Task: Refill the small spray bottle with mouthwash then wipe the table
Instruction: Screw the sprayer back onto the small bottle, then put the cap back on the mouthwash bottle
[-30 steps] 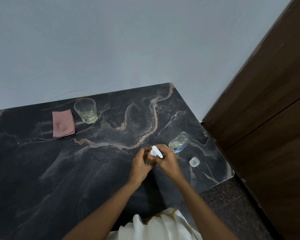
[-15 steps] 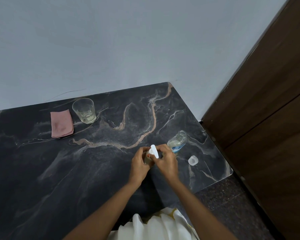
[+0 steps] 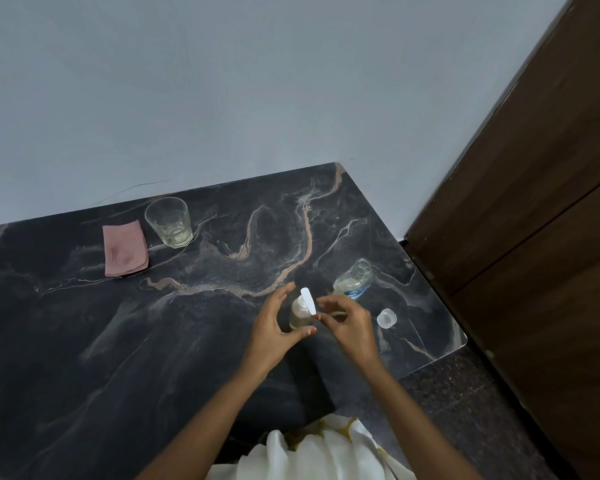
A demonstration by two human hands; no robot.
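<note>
The small spray bottle [image 3: 299, 314] stands on the dark marble table [image 3: 153, 341], pale liquid inside and its white spray head [image 3: 308, 300] on top. My left hand [image 3: 272, 329] curves around the bottle's left side with fingers spread away from it and the thumb tip by its base. My right hand [image 3: 350, 323] is just right of it, thumb and forefinger pinched at the lower end of the spray head. The mouthwash bottle [image 3: 353, 281] stands uncapped behind my right hand. A folded pink cloth [image 3: 124, 248] lies at the far left.
The mouthwash cap [image 3: 386, 318] lies right of my right hand, close to the table's right edge. A glass [image 3: 168, 221] with a little pale liquid stands beside the cloth near the wall. A brown door [image 3: 534, 220] is at the right.
Both hands were closed tightly over the spray bottle. Now they have drawn apart, the left hand's fingers have spread, and the bottle shows between them.
</note>
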